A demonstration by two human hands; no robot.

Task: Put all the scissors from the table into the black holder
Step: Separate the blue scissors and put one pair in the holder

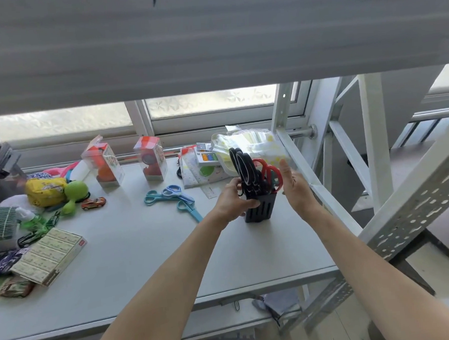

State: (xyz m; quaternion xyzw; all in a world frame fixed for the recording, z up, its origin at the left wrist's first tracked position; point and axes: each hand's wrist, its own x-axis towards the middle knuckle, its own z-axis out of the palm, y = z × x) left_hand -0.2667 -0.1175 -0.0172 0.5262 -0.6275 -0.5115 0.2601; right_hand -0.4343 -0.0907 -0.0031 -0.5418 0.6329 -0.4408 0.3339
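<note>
table by window; left grip clamps black holder, right grip apart

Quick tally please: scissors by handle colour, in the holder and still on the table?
Black, in the black holder: 2
Red, in the holder: 1
Blue, on the table: 3
Total: 6

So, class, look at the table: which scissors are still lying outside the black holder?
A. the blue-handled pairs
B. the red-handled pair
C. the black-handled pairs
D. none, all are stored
A: the blue-handled scissors still lie flat on the table, left of the black holder, while the black-handled scissors and red-handled scissors already stand in it.
</note>
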